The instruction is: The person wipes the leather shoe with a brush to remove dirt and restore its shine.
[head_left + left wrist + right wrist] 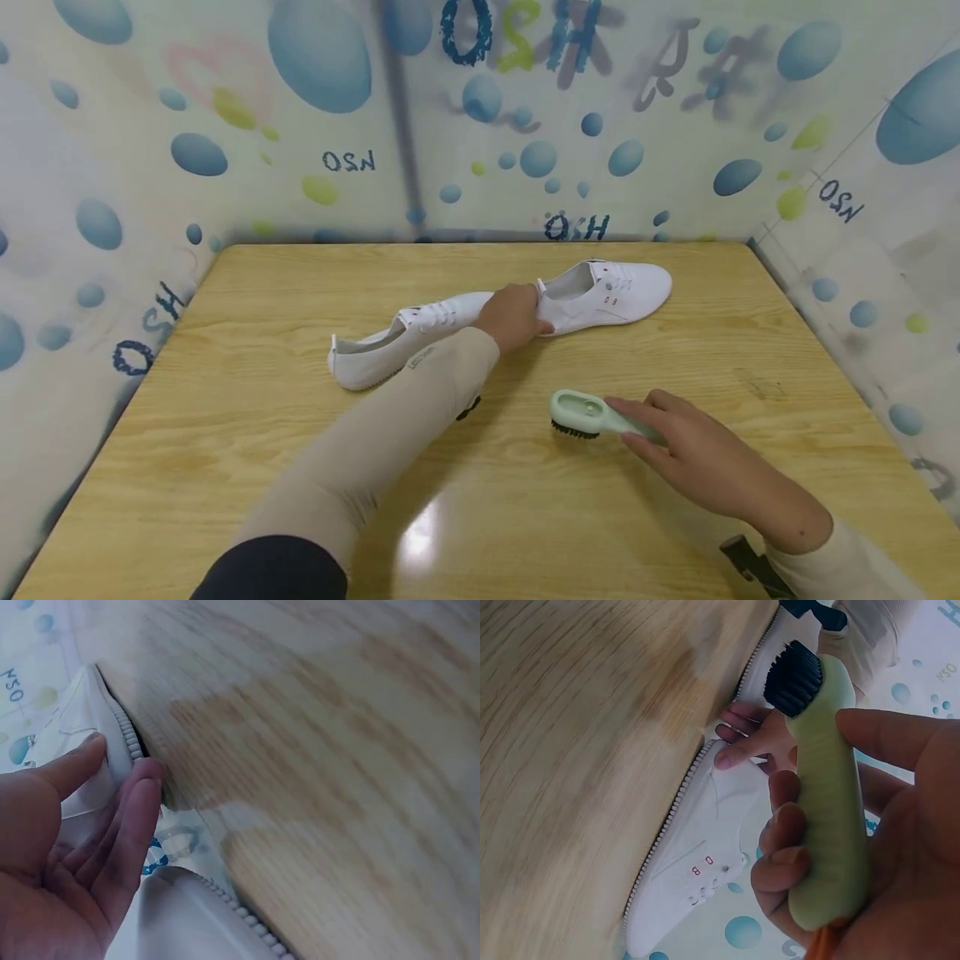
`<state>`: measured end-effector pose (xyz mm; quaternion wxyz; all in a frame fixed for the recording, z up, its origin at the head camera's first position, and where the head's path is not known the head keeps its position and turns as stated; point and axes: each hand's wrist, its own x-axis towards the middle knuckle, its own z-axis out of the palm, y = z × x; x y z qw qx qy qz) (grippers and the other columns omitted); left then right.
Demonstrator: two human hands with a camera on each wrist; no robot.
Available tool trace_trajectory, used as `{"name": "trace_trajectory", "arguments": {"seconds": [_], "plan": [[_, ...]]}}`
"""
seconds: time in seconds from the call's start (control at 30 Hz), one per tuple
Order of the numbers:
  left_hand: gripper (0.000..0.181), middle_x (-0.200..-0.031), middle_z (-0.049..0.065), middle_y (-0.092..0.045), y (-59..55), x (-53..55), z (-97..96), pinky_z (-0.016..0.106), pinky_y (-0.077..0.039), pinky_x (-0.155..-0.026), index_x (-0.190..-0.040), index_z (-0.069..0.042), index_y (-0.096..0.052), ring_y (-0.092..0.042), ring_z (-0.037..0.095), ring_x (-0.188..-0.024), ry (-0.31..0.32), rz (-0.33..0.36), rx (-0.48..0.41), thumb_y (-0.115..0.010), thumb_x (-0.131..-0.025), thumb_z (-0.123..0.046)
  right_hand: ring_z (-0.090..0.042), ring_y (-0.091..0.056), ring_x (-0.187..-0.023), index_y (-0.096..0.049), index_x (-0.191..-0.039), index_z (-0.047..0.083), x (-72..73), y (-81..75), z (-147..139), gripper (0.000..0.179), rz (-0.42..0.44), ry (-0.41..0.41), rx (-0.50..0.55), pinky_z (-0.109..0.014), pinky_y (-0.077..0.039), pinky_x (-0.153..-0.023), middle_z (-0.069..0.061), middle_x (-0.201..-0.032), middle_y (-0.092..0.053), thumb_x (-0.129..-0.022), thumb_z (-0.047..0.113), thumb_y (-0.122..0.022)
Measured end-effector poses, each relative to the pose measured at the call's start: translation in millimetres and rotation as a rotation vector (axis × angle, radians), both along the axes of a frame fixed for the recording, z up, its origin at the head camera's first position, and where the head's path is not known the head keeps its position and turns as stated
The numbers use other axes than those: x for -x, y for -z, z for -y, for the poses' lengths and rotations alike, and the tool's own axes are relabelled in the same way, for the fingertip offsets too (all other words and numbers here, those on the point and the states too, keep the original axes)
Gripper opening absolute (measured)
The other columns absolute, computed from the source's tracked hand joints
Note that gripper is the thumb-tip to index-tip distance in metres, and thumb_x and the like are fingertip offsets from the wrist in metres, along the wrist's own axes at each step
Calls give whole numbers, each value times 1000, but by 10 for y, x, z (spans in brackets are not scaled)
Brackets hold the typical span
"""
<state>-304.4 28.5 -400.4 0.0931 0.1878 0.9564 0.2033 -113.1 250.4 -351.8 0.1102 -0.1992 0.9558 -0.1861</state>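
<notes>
The head view shows a patterned wall [225,108] behind a wooden worktop [225,317]. On the worktop two white shoes lie end to end, the nearer shoe [367,362] at the left and the farther shoe [637,293], which has small red marks, at the right, close to the back edge.

The left hand [512,317] is where they meet, with its thumb and fingers bent around the heel of the farther shoe. To do this hold well, I think the grip should stay low near the sole, firm enough that the shoe cannot slide, but without crushing the soft heel or pushing the nearer shoe.

The right hand [693,454] has its fingers clamped on the handle of a pale green brush [588,412], apart from both shoes. The dark bristles [575,430] point down; whether they touch the worktop, I cannot tell. A loose wrist would probably help to control them. At the handle's end there is an orange strip [825,941].
</notes>
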Motion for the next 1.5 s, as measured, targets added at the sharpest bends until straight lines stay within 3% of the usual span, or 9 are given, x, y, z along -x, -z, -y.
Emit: {"name": "trace_trajectory", "arguments": {"seconds": [0.27,0.43,0.57,0.77,0.9,1.07,1.2,1.33,1.5], "plan": [[38,-96,3,-68,-182,-141,133,31,-50,-72,-114,-6,-62,-60,16,-81,-7,-42,82,-69,-94,-38,-4,-43,-73,-53,-145,21,21,3,63,44,-36,-21,1,-22,-39,-62,6,-96,-53,-102,30,-58],[49,-115,3,-71,-483,-440,378,35,-56,-81,-135,-11,-57,-68,18,-99,17,-55,115,-64,-97,-41,-5,-44,-73,-53,-145,23,29,-7,100,44,-33,-13,4,-22,-39,-62,5,-97,-54,-102,30,-58],[49,-108,-3,-74,-629,-698,716,36,-56,-68,-138,-20,-58,-70,14,-93,19,-130,144,-63,-96,-46,-6,-44,-74,-52,-145,22,42,-5,140,44,-21,-13,2,-22,-39,-62,4,-98,-54,-102,30,-58],[45,-115,1,-71,-582,-1061,1376,45,-53,-82,-130,-19,-63,-66,23,-103,-32,-352,115,-70,-93,-43,-7,-45,-76,-53,-145,22,68,-16,220,44,-29,-13,-1,-22,-39,-62,3,-103,-55,-102,32,-57],[62,-130,10,-61,-477,-1221,1896,59,-40,-97,-138,-17,-56,-53,36,-121,-134,-381,72,-74,-88,-48,-7,-45,-77,-52,-146,22,107,-23,290,44,-31,-35,5,-22,-39,-62,2,-104,-56,-103,35,-55],[85,-137,14,-60,-330,-1208,2422,68,-35,-99,-149,-14,-41,-56,38,-123,-244,-155,60,-74,-84,-57,-7,-45,-77,-53,-145,22,148,-24,366,44,-52,-49,9,-22,-39,-61,3,-103,-56,-103,35,-56],[84,-129,14,-65,-206,-1110,2575,58,-47,-87,-143,-10,-46,-66,31,-104,-217,13,70,-75,-81,-59,-8,-46,-78,-52,-145,23,169,-15,401,44,-68,-47,23,-22,-39,-61,3,-104,-56,-102,32,-57],[76,-119,11,-67,-91,-1009,2568,46,-51,-77,-135,-11,-53,-64,24,-94,-158,42,65,-80,-78,-55,-9,-46,-79,-52,-145,24,187,-12,442,45,-73,-53,37,-22,-40,-62,3,-105,-56,-102,30,-59],[80,-124,12,-66,-18,-930,2536,48,-51,-87,-140,-12,-52,-63,26,-105,-135,31,35,-87,-75,-43,-8,-45,-78,-53,-145,23,213,-21,486,44,-95,-75,46,-22,-40,-63,3,-103,-55,-102,29,-58]]}}
